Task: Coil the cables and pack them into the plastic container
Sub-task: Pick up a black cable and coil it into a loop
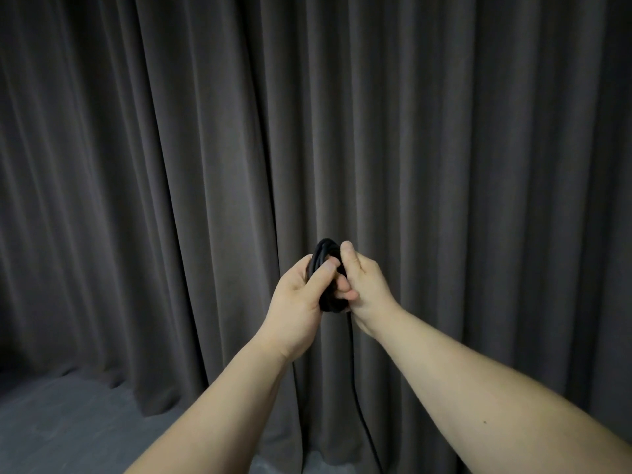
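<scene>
Cable: black, wound into a small tight coil, held up in the air at mid-frame in front of the curtain, between both hands. Left hand grips the coil from the left side, thumb laid across the front of the loops, fingers curled behind. Right hand holds it from the right, thumb up against the top of the coil, fingers curled into the loops lower down. Hands touch at the coil. Loose tail of the cable drops straight down from the bottom of the coil, between the forearms, and runs out of frame at the lower edge. Dark grey pleated curtain fills the background; grey floor visible lower left.
</scene>
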A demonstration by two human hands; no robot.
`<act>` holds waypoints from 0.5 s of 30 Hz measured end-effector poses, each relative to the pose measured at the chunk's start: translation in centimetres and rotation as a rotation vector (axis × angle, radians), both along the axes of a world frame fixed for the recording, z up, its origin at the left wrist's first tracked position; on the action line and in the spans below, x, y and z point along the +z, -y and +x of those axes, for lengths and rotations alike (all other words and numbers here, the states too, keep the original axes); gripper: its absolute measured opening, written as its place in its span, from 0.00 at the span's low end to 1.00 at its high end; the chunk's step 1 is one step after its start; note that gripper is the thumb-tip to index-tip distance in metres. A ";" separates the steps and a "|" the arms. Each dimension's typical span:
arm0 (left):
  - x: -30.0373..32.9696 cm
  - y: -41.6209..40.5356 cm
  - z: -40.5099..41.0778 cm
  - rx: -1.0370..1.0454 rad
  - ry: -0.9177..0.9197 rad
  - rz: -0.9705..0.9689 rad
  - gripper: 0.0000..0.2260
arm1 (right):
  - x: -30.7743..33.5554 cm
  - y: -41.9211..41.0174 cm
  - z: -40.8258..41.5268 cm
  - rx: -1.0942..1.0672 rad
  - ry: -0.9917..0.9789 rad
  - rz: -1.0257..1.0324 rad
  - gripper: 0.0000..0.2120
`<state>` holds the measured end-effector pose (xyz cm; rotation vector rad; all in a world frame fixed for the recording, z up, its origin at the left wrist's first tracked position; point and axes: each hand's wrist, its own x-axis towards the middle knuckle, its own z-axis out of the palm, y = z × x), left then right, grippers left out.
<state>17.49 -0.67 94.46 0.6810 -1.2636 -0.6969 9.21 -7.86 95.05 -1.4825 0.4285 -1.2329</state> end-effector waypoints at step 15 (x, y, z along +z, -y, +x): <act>2.0 0.7 2.2 -0.264 -0.330 0.247 0.15 | -1.2 1.7 -0.2 -0.026 -0.248 -0.095 0.16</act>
